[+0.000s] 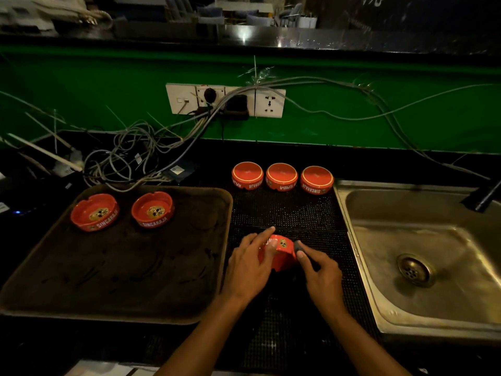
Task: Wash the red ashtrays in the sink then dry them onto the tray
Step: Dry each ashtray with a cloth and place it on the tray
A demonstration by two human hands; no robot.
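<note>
You see glossy red ceramic-looking ashtrays [281, 176] on a black dotted rubber-like mat [287, 213], a matt brown tray [116, 267] with a worn surface, and a dull, stained steel sink [433, 240].

Six round red ashtrays with white lettering are sitting across a dark worktop. Two are sitting upright on a dark rectangular tray [189, 267] near its far edge: one ashtray [95, 211] toward the far left corner, another [152, 209] just to its right, both showing a yellow emblem inside. Three more are lying upside down in a row at the back of a black mesh mat [287, 213], side by side but apart: left [247, 175], middle [281, 176], right [316, 179]. A sixth ashtray [280, 253] is tilting on its side near the mat's middle. A steel sink [379, 280] is lying at the worktop's right end.
</note>
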